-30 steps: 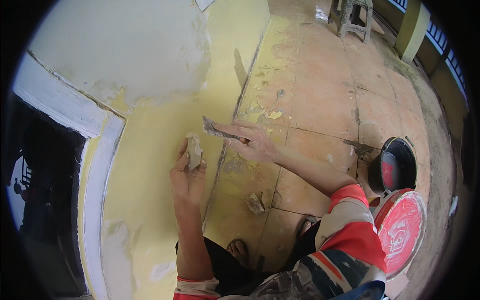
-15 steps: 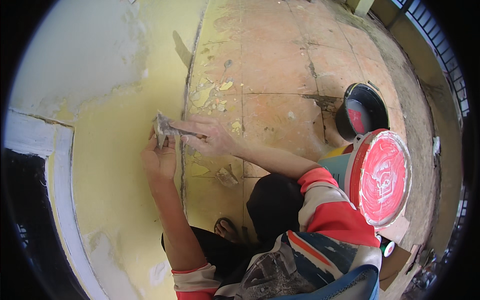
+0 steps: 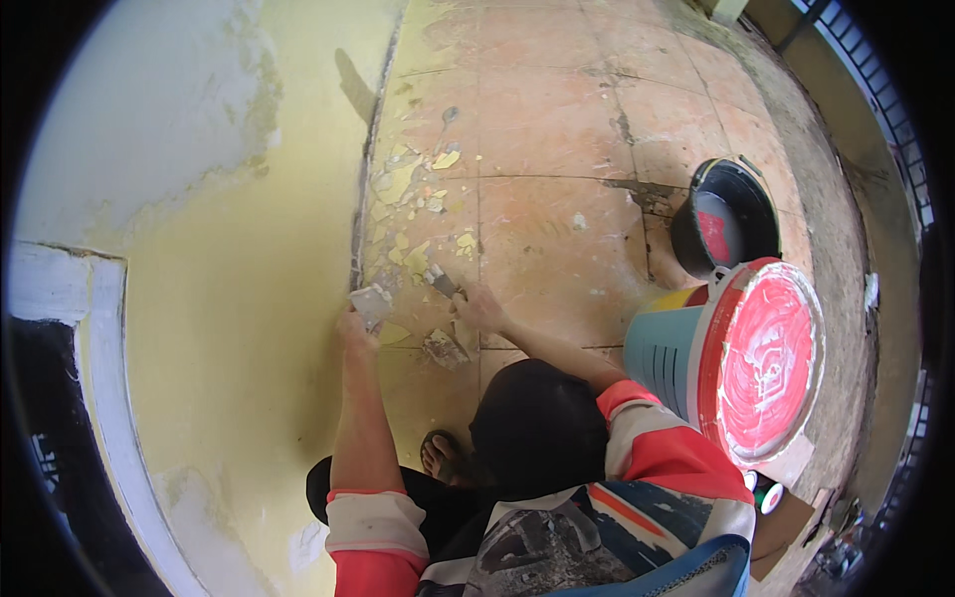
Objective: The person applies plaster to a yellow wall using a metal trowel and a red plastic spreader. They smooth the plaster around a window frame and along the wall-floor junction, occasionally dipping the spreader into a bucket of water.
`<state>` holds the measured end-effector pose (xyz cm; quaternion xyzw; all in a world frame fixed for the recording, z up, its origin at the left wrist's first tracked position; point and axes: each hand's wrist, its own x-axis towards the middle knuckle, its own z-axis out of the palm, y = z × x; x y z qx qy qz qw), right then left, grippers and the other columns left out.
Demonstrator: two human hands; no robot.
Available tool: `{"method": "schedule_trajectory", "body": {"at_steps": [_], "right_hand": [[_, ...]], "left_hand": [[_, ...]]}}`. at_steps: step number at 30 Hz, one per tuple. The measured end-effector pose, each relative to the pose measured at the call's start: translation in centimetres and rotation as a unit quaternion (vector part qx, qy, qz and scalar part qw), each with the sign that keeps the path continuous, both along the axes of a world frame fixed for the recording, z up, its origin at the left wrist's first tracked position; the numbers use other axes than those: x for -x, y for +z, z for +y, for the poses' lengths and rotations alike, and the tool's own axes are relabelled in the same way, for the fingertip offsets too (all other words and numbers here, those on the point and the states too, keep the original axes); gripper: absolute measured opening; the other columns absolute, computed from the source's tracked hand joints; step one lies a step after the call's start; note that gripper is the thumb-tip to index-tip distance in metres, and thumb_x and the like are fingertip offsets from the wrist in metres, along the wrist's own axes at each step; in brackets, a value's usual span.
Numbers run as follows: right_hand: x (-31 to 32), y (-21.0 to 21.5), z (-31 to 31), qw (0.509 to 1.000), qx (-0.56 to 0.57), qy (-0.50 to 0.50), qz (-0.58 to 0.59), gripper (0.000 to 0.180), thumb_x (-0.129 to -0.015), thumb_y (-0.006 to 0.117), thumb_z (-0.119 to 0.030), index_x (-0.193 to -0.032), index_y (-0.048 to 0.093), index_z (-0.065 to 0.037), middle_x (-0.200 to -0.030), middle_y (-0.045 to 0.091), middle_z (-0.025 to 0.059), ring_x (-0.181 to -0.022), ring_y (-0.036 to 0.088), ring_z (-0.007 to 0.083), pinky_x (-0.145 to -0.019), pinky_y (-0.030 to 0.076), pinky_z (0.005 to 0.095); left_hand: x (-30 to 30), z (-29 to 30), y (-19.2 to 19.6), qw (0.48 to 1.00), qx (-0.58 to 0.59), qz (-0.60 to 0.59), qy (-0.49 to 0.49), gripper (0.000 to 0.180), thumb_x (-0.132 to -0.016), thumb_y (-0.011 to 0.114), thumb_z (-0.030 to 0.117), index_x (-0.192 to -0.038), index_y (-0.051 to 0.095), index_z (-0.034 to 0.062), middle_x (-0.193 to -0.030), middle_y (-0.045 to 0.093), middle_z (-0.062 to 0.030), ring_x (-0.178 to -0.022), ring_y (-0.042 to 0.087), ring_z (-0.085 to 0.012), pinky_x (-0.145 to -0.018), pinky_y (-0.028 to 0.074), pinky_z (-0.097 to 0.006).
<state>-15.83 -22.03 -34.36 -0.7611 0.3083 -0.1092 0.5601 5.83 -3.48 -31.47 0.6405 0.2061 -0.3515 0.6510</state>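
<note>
My left hand (image 3: 358, 333) is closed round the lower edge of a flat, squarish, pale plate (image 3: 372, 305), its face smeared whitish; its exact kind is unclear. To its right, my right hand (image 3: 481, 306) grips a putty knife (image 3: 441, 282), the whitish-grey blade angled up and left, over the floor tiles. The two tools are apart. Close on the left is the yellow wall (image 3: 239, 328), with a pale patched area (image 3: 149, 109) higher up. Loose yellow paint flakes (image 3: 398, 184) lie along the wall's foot, and a bigger rough chunk (image 3: 445, 348) sits just below my right hand.
On the right stands a large paint bucket (image 3: 662, 343) with a red-smeared lid (image 3: 766, 363). Behind it is a black pail (image 3: 741, 229) holding something red. A white-framed dark opening (image 3: 104, 348) is at the left. My sandalled foot (image 3: 438, 456) rests on the tiles.
Both hands have drawn apart and dropped slightly, moving rightward from in front of the wall. The putty knife has left the plate, where the two were together before.
</note>
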Motion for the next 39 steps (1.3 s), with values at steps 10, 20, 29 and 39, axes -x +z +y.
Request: {"method": "schedule_trajectory", "body": {"at_steps": [10, 20, 29, 39], "right_hand": [[-3.2, 6.9, -3.3, 0.966, -0.159, -0.044, -0.199, 0.024, -0.090, 0.069, -0.023, -0.100, 0.074, -0.002, -0.088, 0.072, 0.0061, -0.082, 0.065, 0.0151, -0.075, 0.052, 0.0318], [12.9, 17.0, -36.2, 0.720, 0.350, -0.595, -0.075, 0.028, -0.092, 0.062, -0.020, -0.116, 0.066, -0.005, -0.109, 0.069, 0.0184, -0.100, 0.068, 0.0325, -0.086, 0.056, 0.0430], [36.6, 6.7, -44.0, 0.703, 0.116, -0.460, 0.530, 0.064, -0.090, 0.066, -0.041, -0.146, 0.049, -0.014, -0.149, 0.051, 0.0208, -0.138, 0.049, 0.0415, -0.109, 0.041, 0.0634], [37.9, 6.3, -40.4, 0.699, 0.152, -0.475, 0.513, 0.055, -0.091, 0.062, -0.037, -0.139, 0.055, -0.011, -0.142, 0.057, 0.0219, -0.133, 0.055, 0.0407, -0.107, 0.045, 0.0588]], "left_hand": [[8.5, -7.5, 10.2, 0.950, 0.040, -0.099, -0.294, 0.055, -0.098, 0.060, 0.015, -0.148, 0.043, 0.0011, -0.131, 0.061, -0.0127, -0.119, 0.062, -0.0228, -0.098, 0.051, -0.039], [10.3, -12.5, 25.2, 0.855, -0.002, -0.249, -0.456, 0.030, -0.100, 0.052, 0.007, -0.129, 0.057, 0.0022, -0.098, 0.067, -0.0070, -0.091, 0.063, -0.0154, -0.083, 0.051, -0.031], [8.1, -10.3, 23.7, 0.896, -0.010, -0.161, -0.415, 0.034, -0.099, 0.055, 0.013, -0.131, 0.057, 0.0031, -0.096, 0.067, -0.0050, -0.092, 0.065, -0.0161, -0.079, 0.047, -0.030], [7.2, -8.6, 25.8, 0.933, 0.048, -0.125, -0.333, 0.036, -0.104, 0.055, 0.020, -0.134, 0.054, 0.0012, -0.100, 0.068, -0.0051, -0.095, 0.066, -0.0161, -0.081, 0.047, -0.029]]}}
